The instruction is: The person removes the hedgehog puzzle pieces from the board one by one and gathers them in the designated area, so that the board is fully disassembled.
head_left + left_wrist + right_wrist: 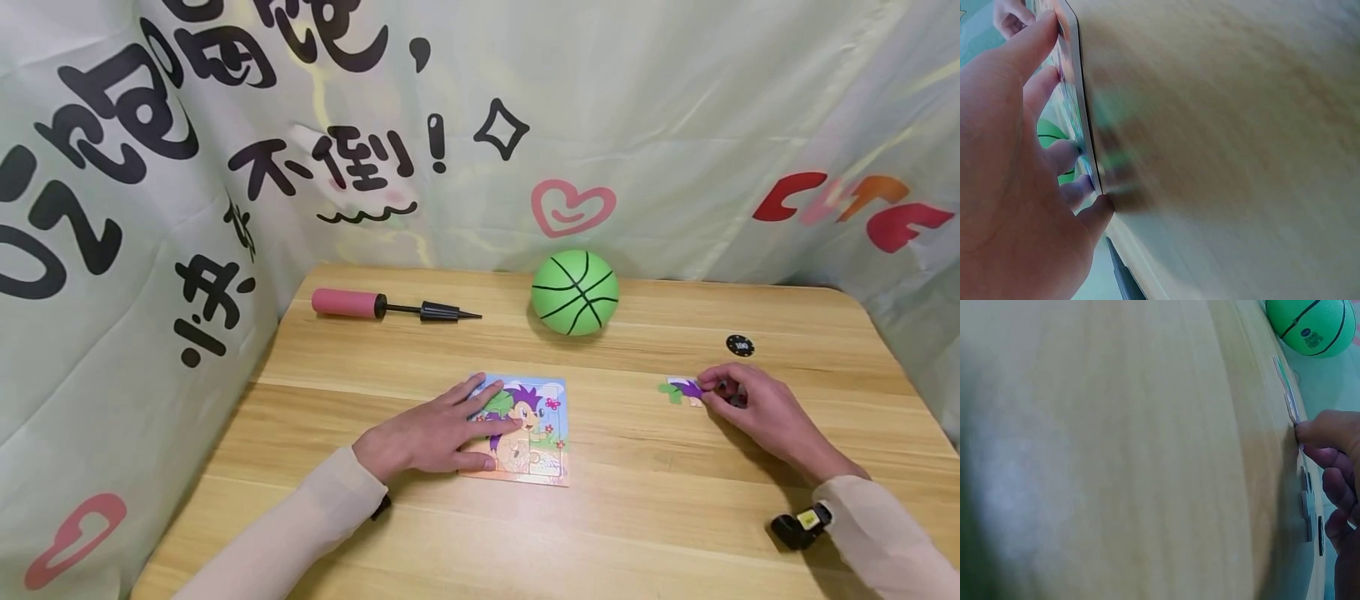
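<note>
My left hand (435,427) lies spread over the left part of a square hedgehog jigsaw puzzle (553,467), thumb at its lower edge. From the left wrist view the fingers (1040,94) reach along the board (1079,75). To the right, thumb and index finger of my right hand (757,408) pinch the right edge of a purple, green and white puzzle piece (682,390). This piece (1289,390) lies close to the tabletop in the right wrist view. Another puzzle piece (1307,512) sits under the curled fingers, mostly hidden in the head view.
A black poker chip (740,345) marked 100 lies behind my right hand. At the back stand a green ball (575,293) with black lines and, farther left, a pink and black hand pump (348,303). A printed curtain (660,150) encloses the wooden table (615,533).
</note>
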Available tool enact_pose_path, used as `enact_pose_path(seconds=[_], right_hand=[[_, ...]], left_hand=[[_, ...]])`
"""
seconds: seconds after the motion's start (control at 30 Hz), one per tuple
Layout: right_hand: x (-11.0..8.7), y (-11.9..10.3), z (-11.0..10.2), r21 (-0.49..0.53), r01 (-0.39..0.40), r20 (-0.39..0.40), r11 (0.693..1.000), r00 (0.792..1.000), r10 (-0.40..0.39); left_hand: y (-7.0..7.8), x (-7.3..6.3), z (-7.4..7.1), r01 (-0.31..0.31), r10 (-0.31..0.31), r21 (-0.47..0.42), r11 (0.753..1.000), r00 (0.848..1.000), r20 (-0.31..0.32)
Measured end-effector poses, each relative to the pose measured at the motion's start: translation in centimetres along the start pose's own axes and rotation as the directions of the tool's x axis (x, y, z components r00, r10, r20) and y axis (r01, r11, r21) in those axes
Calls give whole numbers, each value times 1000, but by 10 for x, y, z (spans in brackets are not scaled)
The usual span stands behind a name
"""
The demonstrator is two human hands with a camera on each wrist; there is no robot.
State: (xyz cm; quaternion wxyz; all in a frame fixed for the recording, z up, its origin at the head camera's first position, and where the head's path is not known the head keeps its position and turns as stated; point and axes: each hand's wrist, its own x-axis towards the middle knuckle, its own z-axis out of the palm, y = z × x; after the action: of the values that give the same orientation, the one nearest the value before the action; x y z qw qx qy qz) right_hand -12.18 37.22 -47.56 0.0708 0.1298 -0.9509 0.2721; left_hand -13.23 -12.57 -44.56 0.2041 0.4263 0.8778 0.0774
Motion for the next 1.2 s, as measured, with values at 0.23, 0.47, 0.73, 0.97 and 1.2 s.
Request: enact_pose_path(seconds=[0.23,0.47,0.73,0.97,1.2], right_hand=[[-1,1,0,3,-3,0,1000,1000,3],[-2,0,0,7,0,-6,1000,1000,0],[-2,-11,-1,25,65,-68,998,996,-63],[11,-47,20,77,168,-83,983,983,-162],[31,-96,49,106,143,17,984,989,-145]], left_hand=[[-1,0,1,-5,5,0,1000,1000,-7],[-1,0,1,0,0,-5,1000,1000,-7],[-1,0,2,-10,10,0,1000,1000,-17],[-1,-1,2,-19,19,2,1000,1000,-19],[-2,-2,1,-25,25,-7,1000,999,-25]])
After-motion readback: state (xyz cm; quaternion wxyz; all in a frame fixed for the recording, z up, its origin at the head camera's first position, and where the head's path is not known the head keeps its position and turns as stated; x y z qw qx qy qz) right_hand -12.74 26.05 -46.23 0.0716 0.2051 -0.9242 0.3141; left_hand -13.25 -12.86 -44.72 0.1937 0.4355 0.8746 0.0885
